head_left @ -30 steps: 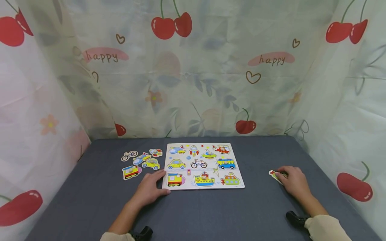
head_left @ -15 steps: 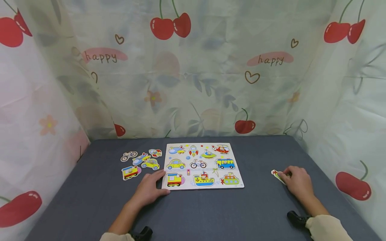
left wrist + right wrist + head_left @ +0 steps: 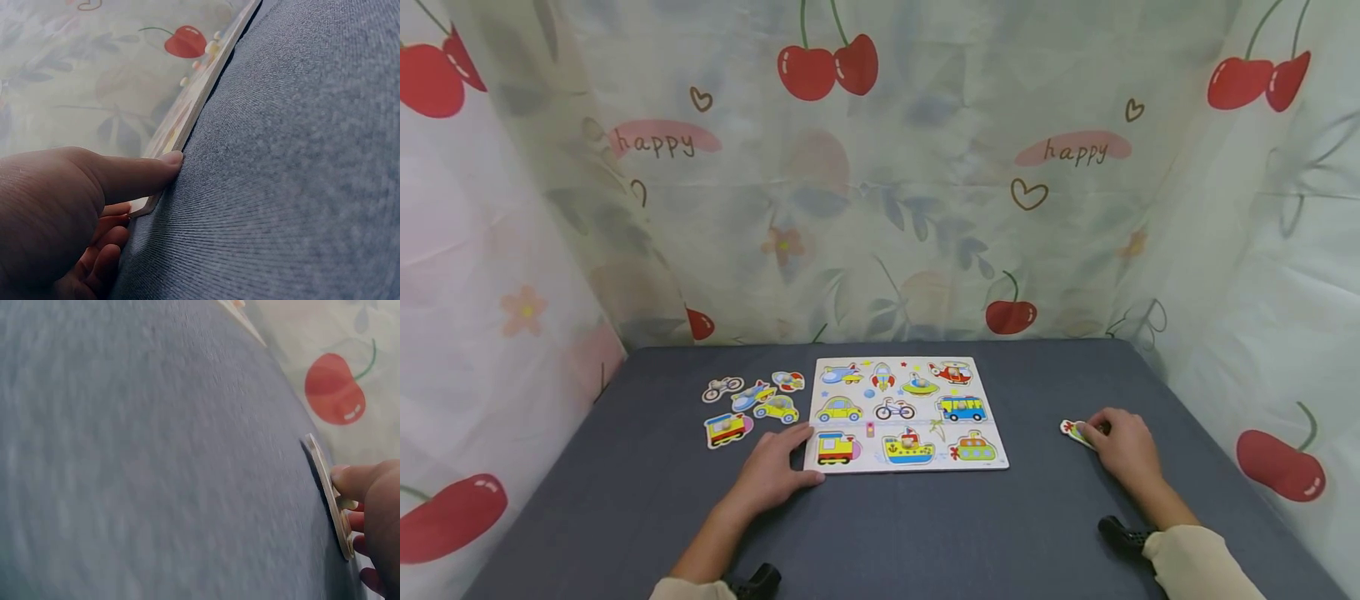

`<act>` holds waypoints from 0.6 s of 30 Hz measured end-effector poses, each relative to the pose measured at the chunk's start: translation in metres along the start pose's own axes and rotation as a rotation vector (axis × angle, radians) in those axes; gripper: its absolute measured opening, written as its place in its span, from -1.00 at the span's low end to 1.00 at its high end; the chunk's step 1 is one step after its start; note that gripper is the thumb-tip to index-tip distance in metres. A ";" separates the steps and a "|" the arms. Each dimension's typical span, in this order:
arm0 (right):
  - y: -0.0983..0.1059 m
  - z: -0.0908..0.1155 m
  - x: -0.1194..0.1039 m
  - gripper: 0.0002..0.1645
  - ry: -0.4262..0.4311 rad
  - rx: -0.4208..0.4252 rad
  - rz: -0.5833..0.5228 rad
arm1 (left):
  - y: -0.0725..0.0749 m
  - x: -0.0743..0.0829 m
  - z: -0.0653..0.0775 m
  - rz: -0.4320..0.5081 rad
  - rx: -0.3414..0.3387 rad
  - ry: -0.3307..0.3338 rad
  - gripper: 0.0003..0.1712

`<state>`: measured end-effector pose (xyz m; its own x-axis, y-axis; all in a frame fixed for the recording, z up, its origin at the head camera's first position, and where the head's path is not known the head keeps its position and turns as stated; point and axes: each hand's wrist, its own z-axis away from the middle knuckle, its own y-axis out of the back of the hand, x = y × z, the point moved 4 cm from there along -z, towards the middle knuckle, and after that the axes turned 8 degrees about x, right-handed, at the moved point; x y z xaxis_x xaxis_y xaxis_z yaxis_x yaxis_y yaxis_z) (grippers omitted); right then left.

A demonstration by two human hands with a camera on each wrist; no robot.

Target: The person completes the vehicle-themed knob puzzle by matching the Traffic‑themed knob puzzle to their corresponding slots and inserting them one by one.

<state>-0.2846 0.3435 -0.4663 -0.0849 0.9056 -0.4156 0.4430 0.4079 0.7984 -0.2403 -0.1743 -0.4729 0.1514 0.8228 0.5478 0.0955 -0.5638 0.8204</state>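
Puzzle piece (image 3: 1070,428) is pinched by the right grip (image 3: 1122,448), protruding leftward with its long axis slanted far-left to near-right, while the board (image 3: 871,454), well left of that grip, is touched at its near-left corner by the relaxed left grip (image 3: 772,471).

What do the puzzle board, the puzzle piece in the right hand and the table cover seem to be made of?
Puzzle board: likely wood or fibreboard with a printed face; its edge is pale and bare.
Puzzle piece: likely the same, printed, with a similar pale edge.
Table cover: woven or knitted cloth, matte, fine ribs visible; I cannot tell the fibre.
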 end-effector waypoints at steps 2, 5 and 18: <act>-0.003 -0.001 -0.004 -0.73 -0.001 0.002 -0.010 | 0.000 0.000 0.000 0.000 0.000 0.001 -0.13; -0.008 -0.002 -0.009 -0.74 0.005 0.003 -0.029 | 0.000 0.000 0.001 -0.001 -0.003 0.005 -0.13; -0.021 -0.007 -0.033 -0.77 0.055 0.034 -0.092 | -0.001 -0.002 -0.001 0.003 0.003 0.007 -0.13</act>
<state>-0.2969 0.3055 -0.4663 -0.1752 0.8699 -0.4610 0.4609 0.4862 0.7424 -0.2414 -0.1753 -0.4743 0.1450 0.8218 0.5511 0.0978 -0.5661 0.8185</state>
